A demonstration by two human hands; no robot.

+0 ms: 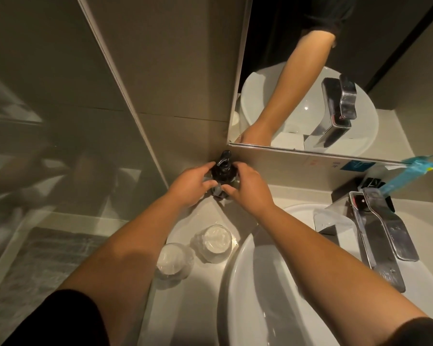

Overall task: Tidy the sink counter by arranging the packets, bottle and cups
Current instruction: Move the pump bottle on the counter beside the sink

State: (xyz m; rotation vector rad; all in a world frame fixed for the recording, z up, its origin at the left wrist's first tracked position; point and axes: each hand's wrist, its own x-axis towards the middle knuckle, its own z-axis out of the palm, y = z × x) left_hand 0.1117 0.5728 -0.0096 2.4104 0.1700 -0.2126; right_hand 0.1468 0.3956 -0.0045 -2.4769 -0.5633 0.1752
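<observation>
Two wrapped cups sat nearest on the pale worktop (205,290), one (173,262) just beside the other (214,242), both close to the rim of the white basin (238,283). To the right, a chrome tap (375,236) reached out over the basin. Farther back, in the corner where the two walls met, stood a dark pump bottle (221,171), upright on the worktop. Both hands were on it: the left hand (189,187) curled its fingers round the bottle's left side, and the right hand (248,189) gripped the right side, thumbs meeting low at the front. Beyond, a blue packet (408,174) leaned near the mirror (360,71).
</observation>
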